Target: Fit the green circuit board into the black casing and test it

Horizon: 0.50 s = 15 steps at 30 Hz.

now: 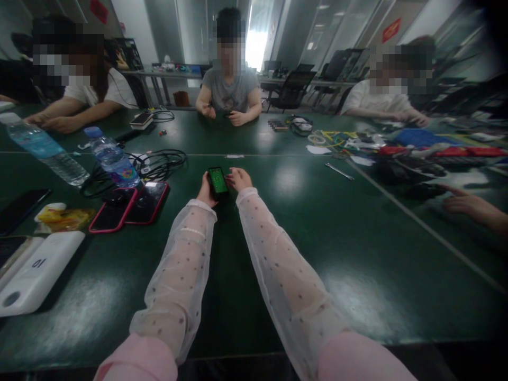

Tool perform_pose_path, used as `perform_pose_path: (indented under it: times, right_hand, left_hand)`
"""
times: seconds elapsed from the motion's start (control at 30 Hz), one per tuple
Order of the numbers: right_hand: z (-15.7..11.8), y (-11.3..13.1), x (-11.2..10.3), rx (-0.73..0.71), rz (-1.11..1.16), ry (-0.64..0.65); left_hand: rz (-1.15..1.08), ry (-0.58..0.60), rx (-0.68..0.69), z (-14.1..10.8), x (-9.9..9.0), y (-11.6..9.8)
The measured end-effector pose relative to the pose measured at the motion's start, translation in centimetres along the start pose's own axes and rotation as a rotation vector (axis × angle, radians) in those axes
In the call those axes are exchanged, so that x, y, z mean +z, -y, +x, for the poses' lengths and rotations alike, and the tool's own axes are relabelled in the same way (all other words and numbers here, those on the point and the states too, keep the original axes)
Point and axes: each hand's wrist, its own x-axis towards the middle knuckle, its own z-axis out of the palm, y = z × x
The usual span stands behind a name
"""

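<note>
A small black phone (218,181) with a lit green screen is held upright, tilted a little, above the dark green table (286,264). Wrapped round its left side is my left hand (207,189), closed on it. On the other side my right hand (239,179) is at the phone's right edge, its fingers partly bent and pointing at the screen. Whether those fingertips touch the phone is too small to tell. Sheer dotted sleeves cover both forearms.
Left are two water bottles (47,151) (113,157), black cables (164,161), two red-edged phones (113,211) (147,202) and a white power bank (43,272). A wrench (339,171) and a cluttered pile lie right. People sit opposite; another person's hand (472,205) reaches in from the right.
</note>
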Motion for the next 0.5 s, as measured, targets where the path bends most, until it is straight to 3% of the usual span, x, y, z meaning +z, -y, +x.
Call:
perform_pose_path:
  times: [0.13, 0.2, 0.27, 0.5]
  right_hand:
    - [0.4, -1.2, -2.4, 0.185, 0.169, -0.024]
    - [0.3, -1.4, -3.8, 0.201, 0.378, 0.085]
    - [0.2, -1.4, -4.8, 0.193, 0.475, 0.114]
    - [0.2, -1.2, -4.6, 0.218, 0.425, 0.105]
  left_hand:
    - [-0.045, 0.055, -0.021, -0.3, 0.0, -0.3]
    - [-0.073, 0.056, -0.017, -0.6, 0.2, -0.3]
    - [-0.09, 0.038, -0.008, -0.8, 0.4, -0.3]
    - [-0.034, -0.031, 0.011, -0.5, 0.4, -0.2]
